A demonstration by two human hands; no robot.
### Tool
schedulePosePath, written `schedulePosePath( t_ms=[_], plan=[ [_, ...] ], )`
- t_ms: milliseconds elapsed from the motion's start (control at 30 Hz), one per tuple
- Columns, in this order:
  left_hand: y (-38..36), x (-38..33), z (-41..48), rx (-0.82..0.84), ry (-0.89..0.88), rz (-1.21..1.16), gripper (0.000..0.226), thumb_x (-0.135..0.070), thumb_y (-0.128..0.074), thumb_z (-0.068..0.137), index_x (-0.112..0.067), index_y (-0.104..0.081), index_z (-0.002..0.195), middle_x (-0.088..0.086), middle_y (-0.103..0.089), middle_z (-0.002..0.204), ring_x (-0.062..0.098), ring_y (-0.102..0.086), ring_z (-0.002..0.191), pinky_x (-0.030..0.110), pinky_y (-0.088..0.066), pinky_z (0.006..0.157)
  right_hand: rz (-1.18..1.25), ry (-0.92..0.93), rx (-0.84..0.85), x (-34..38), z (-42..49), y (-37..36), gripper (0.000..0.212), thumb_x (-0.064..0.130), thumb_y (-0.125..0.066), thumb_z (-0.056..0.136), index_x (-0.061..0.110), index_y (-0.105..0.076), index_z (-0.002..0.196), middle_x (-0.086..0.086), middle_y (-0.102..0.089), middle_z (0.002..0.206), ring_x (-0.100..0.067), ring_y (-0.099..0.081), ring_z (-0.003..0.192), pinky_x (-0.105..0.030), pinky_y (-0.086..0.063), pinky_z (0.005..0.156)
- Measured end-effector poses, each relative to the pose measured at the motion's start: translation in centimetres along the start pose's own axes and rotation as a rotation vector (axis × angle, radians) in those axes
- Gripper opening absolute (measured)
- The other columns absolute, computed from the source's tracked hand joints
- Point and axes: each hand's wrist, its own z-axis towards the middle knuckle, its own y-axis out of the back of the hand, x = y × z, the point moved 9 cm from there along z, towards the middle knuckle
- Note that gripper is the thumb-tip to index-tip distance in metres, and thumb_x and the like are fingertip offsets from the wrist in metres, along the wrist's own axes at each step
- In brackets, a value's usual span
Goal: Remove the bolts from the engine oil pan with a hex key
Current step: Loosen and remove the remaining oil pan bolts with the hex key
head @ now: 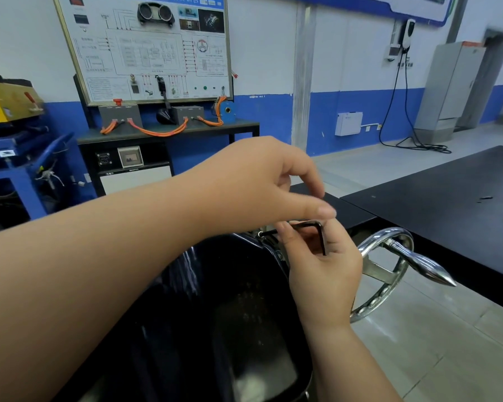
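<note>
Keeping the hex key seated squarely in the bolt at the far rim of the oil pan matters, so the right hand, pinching its bend, should turn smoothly while the half-curled left hand, grip unclear, steadies from above.

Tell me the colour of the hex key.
The hex key is black; head view shows it.
</note>
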Motion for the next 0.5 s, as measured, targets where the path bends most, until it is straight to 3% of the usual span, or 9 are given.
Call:
schedulePosePath(
  t_ms=[100, 200, 300, 367, 500],
  plan=[
    [-1.0, -0.7, -0.1, 0.076, -0.041, 0.102, 0.013, -0.043, -0.067, 0.076, -0.038, -0.067, 0.088, -0.02, -0.051, 0.047, -0.001, -0.049, 0.051, 0.017, -0.038, 0.055, 0.015, -0.02, -0.004, -0.4, 0.1, 0.0, 0.021, 0.012, -0.067, 0.077, 0.004, -0.05, 0.068, -0.018, -0.045, 0.063, -0.032, -0.04, 0.06, -0.039, -0.041, 0.054],
    [-1.4, -1.1, 0.0, 0.078, -0.063, 0.17, 0.01, -0.034, -0.065, 0.082, -0.04, -0.069, 0.089, -0.032, -0.05, 0.054, -0.008, -0.048, 0.056, 0.012, -0.036, 0.057, 0.08, -0.088, 0.019, -1.0, 0.0, -0.2, 0.015, 0.008, -0.066, 0.081, 0.005, -0.052, 0.078, -0.024, -0.048, 0.073, -0.022, -0.043, 0.064, -0.034, -0.042, 0.061],
    [-1.3, -1.3, 0.1, 0.071, -0.062, 0.2, 0.009, -0.034, -0.063, 0.084, -0.039, -0.069, 0.088, -0.036, -0.049, 0.055, -0.009, -0.047, 0.058, 0.012, -0.035, 0.056, 0.081, -0.085, 0.061, -0.9, -0.1, -0.5, 0.014, 0.005, -0.066, 0.085, 0.012, -0.055, 0.081, -0.016, -0.051, 0.071, -0.014, -0.045, 0.067, -0.029, -0.042, 0.061],
    [-1.4, -1.4, 0.0, 0.076, -0.056, 0.209, 0.008, -0.038, -0.061, 0.084, -0.038, -0.068, 0.088, -0.038, -0.048, 0.057, -0.009, -0.047, 0.059, 0.011, -0.035, 0.056, 0.065, -0.086, 0.064, -0.8, 0.0, -0.5, 0.023, 0.004, -0.064, 0.085, 0.022, -0.057, 0.072, -0.003, -0.049, 0.062, -0.008, -0.044, 0.063, -0.023, -0.04, 0.057],
    [-1.4, -1.9, -0.1, 0.074, -0.047, 0.259, 0.021, -0.058, -0.055, 0.073, -0.04, -0.056, 0.083, -0.036, -0.049, 0.055, -0.011, -0.047, 0.06, 0.007, -0.035, 0.058, -0.014, -0.095, 0.05, -0.3, 0.0, -0.5, 0.016, 0.015, -0.056, 0.073, 0.015, -0.044, 0.064, 0.001, -0.04, 0.054, -0.009, -0.034, 0.055, -0.022, -0.03, 0.05]
  ],
)
